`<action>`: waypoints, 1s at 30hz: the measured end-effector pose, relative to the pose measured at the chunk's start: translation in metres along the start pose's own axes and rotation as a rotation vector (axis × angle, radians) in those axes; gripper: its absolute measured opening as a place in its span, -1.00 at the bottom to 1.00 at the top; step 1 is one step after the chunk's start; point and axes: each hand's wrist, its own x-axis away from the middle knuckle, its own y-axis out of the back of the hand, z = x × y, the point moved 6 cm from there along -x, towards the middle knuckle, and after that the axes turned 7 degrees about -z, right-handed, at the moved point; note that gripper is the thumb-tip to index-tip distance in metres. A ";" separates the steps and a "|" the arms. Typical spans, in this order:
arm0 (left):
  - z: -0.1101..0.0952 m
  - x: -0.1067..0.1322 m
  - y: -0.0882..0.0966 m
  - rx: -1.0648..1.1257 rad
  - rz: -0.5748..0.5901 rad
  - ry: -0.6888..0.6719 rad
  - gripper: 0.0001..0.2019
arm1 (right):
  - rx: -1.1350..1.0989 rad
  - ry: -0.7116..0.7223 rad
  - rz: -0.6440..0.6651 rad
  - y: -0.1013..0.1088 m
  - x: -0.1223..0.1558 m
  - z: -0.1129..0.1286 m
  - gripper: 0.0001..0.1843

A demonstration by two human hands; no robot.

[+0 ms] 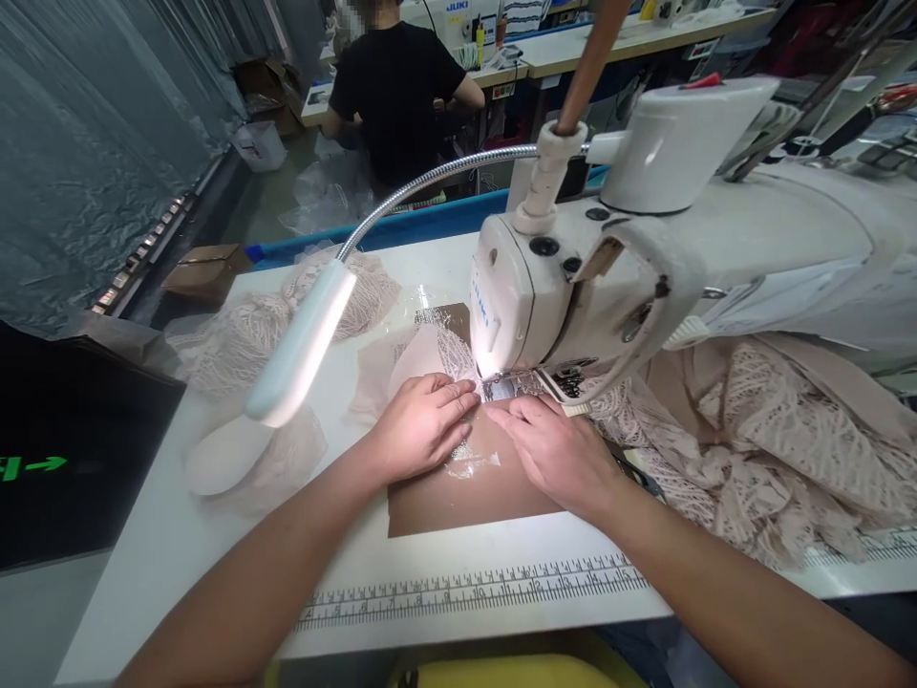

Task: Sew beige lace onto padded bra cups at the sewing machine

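Lace piece [437,349] lies flat mid-worktop, under the machine [530,287] foot. Left hand [422,420] and right hand [551,444] press it, fingers extended and flat, gripping nothing. Advisable: keep fingertips beside the needle, feed evenly. Lamp [301,349] left; lace heap [774,449] right.

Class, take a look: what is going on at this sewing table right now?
A person sits at a white sewing machine, both hands flat on a piece of lace fabric at the needle. The left hand and right hand press it down on a brown mat, fingertips near the presser foot. A gooseneck lamp hangs on the left, more lace is piled on the right, and another person works at a table behind.
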 end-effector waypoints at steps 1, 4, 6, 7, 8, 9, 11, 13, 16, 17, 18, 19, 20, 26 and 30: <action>0.001 0.000 0.000 -0.002 -0.007 0.004 -0.62 | -0.007 0.005 -0.012 0.000 0.001 0.000 -0.59; 0.006 -0.001 -0.001 -0.013 -0.017 0.031 -0.59 | 0.000 0.027 -0.030 -0.002 0.003 -0.001 -0.59; 0.010 0.001 -0.002 -0.030 -0.030 0.065 -0.58 | 0.022 0.035 -0.025 -0.003 0.004 -0.002 -0.60; 0.012 0.001 -0.002 -0.039 -0.037 0.084 -0.57 | 0.032 0.037 -0.019 -0.004 0.005 -0.002 -0.60; 0.014 0.002 -0.002 -0.048 -0.044 0.103 -0.57 | 0.040 0.039 -0.015 -0.005 0.005 -0.002 -0.60; 0.016 0.003 -0.002 -0.058 -0.049 0.123 -0.57 | 0.044 0.043 -0.018 -0.005 0.005 -0.002 -0.60; 0.020 0.004 -0.001 -0.081 -0.060 0.162 -0.56 | 0.041 0.062 -0.040 -0.004 0.005 -0.001 -0.60; 0.023 0.005 0.000 -0.101 -0.081 0.198 -0.56 | 0.024 0.094 -0.073 -0.003 0.006 -0.001 -0.61; 0.028 0.007 0.001 -0.128 -0.110 0.240 -0.55 | 0.003 0.143 -0.112 -0.005 0.007 -0.003 -0.61; 0.030 0.007 0.002 -0.139 -0.111 0.255 -0.55 | -0.001 0.161 -0.116 -0.006 0.008 -0.004 -0.61; 0.032 0.008 0.002 -0.151 -0.105 0.275 -0.55 | -0.004 0.176 -0.119 -0.008 0.008 -0.005 -0.61; 0.034 0.009 0.003 -0.161 -0.090 0.299 -0.56 | -0.006 0.190 -0.123 -0.010 0.009 -0.006 -0.61; 0.035 0.010 0.005 -0.168 -0.073 0.327 -0.56 | -0.007 0.200 -0.120 -0.011 0.009 -0.007 -0.61; 0.039 0.043 0.055 -0.214 -0.106 0.508 -0.50 | -0.019 0.200 -0.104 -0.013 0.013 -0.009 -0.60; 0.071 0.128 0.112 -0.458 -0.259 0.971 -0.48 | -0.026 0.192 -0.098 -0.013 0.014 -0.009 -0.60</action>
